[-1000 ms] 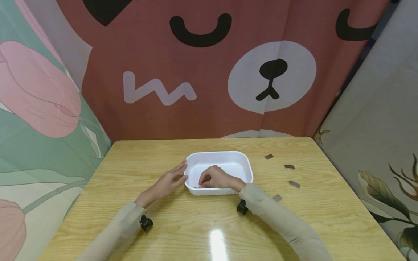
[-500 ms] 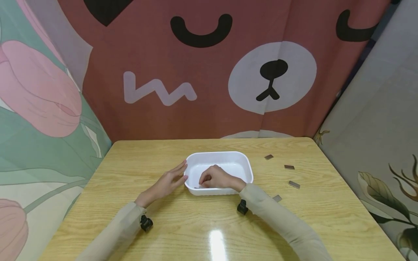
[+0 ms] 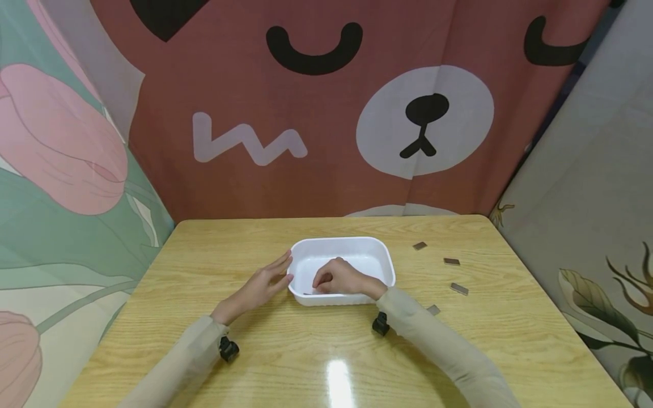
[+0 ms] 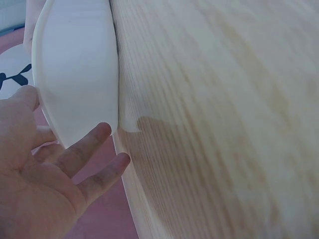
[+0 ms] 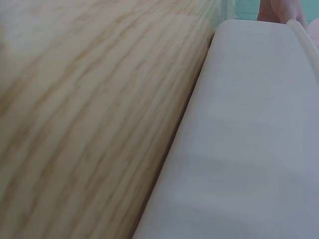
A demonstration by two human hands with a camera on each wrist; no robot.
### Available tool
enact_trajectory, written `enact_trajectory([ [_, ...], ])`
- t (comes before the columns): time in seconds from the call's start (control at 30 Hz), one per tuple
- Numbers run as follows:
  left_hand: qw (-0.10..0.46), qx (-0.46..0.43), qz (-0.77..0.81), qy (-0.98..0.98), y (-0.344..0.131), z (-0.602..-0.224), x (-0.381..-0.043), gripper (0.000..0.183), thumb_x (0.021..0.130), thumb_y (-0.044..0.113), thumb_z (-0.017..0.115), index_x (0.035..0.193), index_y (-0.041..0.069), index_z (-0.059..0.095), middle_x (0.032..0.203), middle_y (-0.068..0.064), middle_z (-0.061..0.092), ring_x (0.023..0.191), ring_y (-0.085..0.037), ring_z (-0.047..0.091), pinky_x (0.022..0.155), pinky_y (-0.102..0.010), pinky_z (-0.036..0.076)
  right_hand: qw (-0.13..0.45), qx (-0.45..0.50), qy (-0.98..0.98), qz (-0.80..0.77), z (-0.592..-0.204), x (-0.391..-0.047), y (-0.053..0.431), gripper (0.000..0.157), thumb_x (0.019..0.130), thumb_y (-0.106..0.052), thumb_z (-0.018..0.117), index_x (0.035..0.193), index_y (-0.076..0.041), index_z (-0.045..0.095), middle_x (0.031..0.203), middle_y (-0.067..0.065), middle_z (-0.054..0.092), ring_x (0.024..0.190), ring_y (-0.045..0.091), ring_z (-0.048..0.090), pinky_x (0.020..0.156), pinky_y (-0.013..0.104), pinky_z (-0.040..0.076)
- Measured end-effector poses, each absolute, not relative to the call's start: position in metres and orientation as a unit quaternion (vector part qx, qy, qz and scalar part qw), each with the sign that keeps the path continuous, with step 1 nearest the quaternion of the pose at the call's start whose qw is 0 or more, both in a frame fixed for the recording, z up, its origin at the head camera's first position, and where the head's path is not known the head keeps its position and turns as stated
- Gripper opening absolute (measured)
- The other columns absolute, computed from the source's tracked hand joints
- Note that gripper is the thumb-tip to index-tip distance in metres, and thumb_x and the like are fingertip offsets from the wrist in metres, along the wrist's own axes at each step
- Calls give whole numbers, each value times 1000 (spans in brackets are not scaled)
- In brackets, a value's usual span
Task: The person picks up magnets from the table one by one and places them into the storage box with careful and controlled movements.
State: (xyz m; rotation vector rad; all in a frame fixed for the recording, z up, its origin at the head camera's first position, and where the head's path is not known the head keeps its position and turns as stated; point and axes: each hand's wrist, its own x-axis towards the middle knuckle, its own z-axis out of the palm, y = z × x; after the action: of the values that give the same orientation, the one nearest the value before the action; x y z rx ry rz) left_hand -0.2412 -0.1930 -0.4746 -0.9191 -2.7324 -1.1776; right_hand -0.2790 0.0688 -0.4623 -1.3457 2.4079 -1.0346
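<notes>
Two hands: apart from each other, both at the white tray; clock directions follow the head view, 12 pointing away from the person.
Left hand: fingers extended and spread, tips at the tray's 9 o'clock end, not curled round anything.
Right hand: inside the tray, wrist over its 4 o'clock side, fingers bent downward with the tips low.
Thin dark sliver: inside the tray toward 8 o'clock, close to the near wall, and just beside the right fingertips at their 8 o'clock; the visible edge runs roughly 9 to 3. Whether the fingertips pinch it, I cannot tell; the right wrist view shows only the tray's outer wall there.
Nearer hand: the right, for the sliver and for all four loose pieces on the table.
Tray's long axis: 9 to 3.
Far piece: between 2 and 3 o'clock from the right hand, long axis about 8 to 2.
Dark piece: about 3 o'clock, long axis near 9 to 3.
Grey piece: just past 3, long axis about 10 to 4.
Near piece: between 3 and 4, partly hidden by the right sleeve.
</notes>
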Motion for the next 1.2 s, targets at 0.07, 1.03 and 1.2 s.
enact_trajectory([
  [0.07, 12, -296, -382, -875, -193, -475, -241, 56, 103, 24, 57, 147, -5, 38, 159, -13, 23, 128, -28, 52, 105, -35, 45, 97, -454, 813, -350, -463, -280, 70, 7, 87, 0, 73, 91, -4, 78, 87, 3, 75, 80, 7, 69, 75, 19, 56],
  [1.03, 4, -289, -385, -877, -193, -475, -241, 57, 103, 26, 56, 148, -5, 37, 160, -15, 23, 120, -26, 59, 103, -34, 46, 110, -438, 820, -353, -462, -279, 87, 5, 91, -7, 73, 92, -6, 78, 83, -3, 73, 76, 2, 65, 70, 20, 56],
  [1.2, 3, -288, -384, -877, -194, -475, -241, 58, 104, 29, 55, 149, -4, 37, 160, -16, 23, 120, -26, 59, 104, -34, 45, 103, -439, 818, -356, -461, -279, 89, 5, 91, -7, 73, 91, -5, 77, 81, -3, 73, 75, 2, 64, 69, 21, 55],
])
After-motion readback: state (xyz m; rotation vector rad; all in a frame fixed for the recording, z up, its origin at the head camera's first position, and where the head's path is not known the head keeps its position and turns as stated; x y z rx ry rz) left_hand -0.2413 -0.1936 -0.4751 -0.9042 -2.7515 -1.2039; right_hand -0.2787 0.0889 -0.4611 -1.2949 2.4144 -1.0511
